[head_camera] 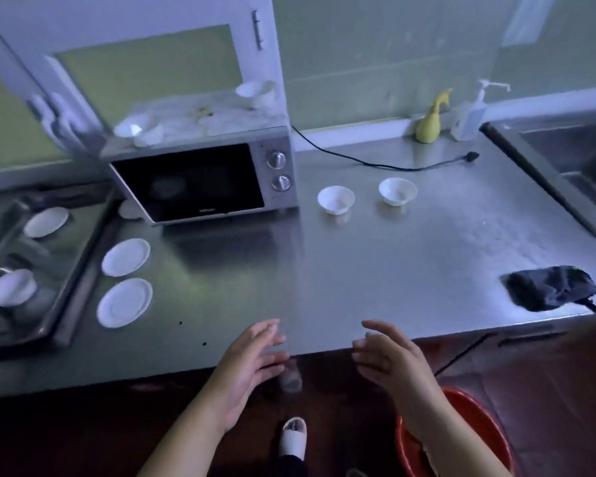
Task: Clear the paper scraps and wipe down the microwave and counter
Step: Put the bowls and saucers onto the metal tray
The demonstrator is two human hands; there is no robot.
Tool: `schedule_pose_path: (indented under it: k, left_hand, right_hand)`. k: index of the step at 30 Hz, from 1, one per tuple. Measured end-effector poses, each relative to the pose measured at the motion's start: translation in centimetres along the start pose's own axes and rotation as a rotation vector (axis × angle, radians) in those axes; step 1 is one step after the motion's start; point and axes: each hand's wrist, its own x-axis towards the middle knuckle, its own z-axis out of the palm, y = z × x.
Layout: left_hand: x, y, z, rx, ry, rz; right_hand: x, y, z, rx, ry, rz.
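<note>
We are looking at a silver microwave [203,180] sitting at the back left of the steel counter [393,270], its dark door closed and two knobs on its right. White crumpled paper [186,111] is lying across its top. A dark cloth [554,287] is lying bunched by the counter's front right edge.

Silver microwave [200,177] with black door, white bowls [336,199], dark grey cloth [551,287], red basin [468,438].

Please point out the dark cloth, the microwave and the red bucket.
dark grey crumpled cloth [551,287]: head view, its middle.
silver microwave oven [190,182]: head view, black door centre.
red plastic bucket [479,420]: head view, inner wall.
</note>
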Motion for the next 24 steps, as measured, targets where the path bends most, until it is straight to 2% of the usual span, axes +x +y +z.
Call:
schedule_pose_path:
  k: [4,8,18,24]
  left_hand:
    - [-2.9,-0.7,-6.0,-0.129,0.168,0.017]
    - [-4.8,-1.0,-11.3,-0.213,0.229,0.035]
    - [-6.6,-0.7,-26.4,-0.275,0.298,0.076]
    - [-5.5,-0.7,-32.3,-0.246,0.320,0.030]
  right_hand:
    - [0.3,0.3,5.3,-0.074,-0.113,-0.014]
    - [-0.5,1.6,10.9,-0.113,-0.192,-0.031]
    - [-2.5,6.8,26.1,-0.243,-0.239,-0.039]
    - [-2.4,8.9,30.1,-0.264,-0.172,-0.005]
